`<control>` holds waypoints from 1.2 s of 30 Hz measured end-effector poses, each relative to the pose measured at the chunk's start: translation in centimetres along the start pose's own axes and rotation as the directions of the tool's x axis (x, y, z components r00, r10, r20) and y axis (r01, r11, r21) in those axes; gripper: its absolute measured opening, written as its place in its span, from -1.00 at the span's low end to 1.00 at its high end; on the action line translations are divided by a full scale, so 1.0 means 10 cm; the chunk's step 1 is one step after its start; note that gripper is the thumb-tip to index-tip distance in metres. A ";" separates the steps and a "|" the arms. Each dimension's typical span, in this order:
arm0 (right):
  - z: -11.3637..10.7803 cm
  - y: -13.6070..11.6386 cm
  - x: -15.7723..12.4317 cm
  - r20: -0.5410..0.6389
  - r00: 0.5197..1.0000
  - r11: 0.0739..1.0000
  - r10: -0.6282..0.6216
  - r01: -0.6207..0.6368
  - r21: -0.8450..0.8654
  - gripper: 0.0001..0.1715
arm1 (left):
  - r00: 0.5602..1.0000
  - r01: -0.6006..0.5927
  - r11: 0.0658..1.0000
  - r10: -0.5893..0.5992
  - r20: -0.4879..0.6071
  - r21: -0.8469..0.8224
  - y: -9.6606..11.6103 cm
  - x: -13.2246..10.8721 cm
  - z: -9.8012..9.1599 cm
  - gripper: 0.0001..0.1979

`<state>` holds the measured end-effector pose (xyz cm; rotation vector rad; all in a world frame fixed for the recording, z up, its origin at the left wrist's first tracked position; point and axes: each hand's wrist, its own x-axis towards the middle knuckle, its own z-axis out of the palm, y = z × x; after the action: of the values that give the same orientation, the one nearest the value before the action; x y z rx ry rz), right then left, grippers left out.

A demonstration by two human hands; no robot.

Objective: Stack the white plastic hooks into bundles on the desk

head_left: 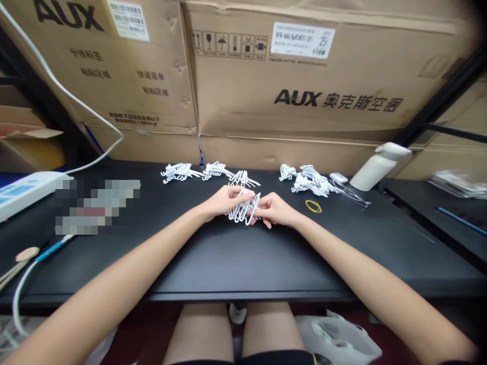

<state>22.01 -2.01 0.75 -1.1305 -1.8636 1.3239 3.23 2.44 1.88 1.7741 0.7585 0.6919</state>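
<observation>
Both my hands meet over the middle of a black table [236, 258]. My left hand [224, 199] and my right hand [277, 209] together grip a bunch of small white wire hooks [243, 209], held just above the tabletop. Behind it lie more bundles of the same white hooks: two at the back left [178, 172] [216, 170], a loose one directly behind my hands [243, 178], and a larger pile at the back right [310, 181]. A yellow rubber band [313, 206] lies flat to the right of my right hand.
Large cardboard boxes [304, 86] wall off the back of the table. A white bottle-like device [376, 165] lies at the back right. A white power strip [23, 192] and its cable sit at the left edge. My knees show under the front edge.
</observation>
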 end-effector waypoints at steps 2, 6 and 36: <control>0.00 -0.01 0.00 -0.004 1.000 1.000 0.001 -0.001 -0.028 -0.55 | 0.998 0.043 0.999 -0.043 0.055 -0.008 0.02 -0.01 -0.05 -0.59; 0.00 -0.02 -0.01 0.010 1.000 0.999 0.004 -0.004 -0.039 -0.55 | 0.995 0.072 0.997 -0.072 0.065 0.009 0.00 -0.03 -0.07 -0.59; 0.03 -0.03 -0.01 0.060 0.993 0.989 -0.098 0.104 -0.106 -0.50 | 0.990 -0.033 0.999 0.033 0.134 -0.003 -0.10 0.01 0.01 -0.43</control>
<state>21.71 -2.33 0.96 -1.0478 -2.0267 1.2203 3.17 2.71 0.95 1.8158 0.6395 0.5882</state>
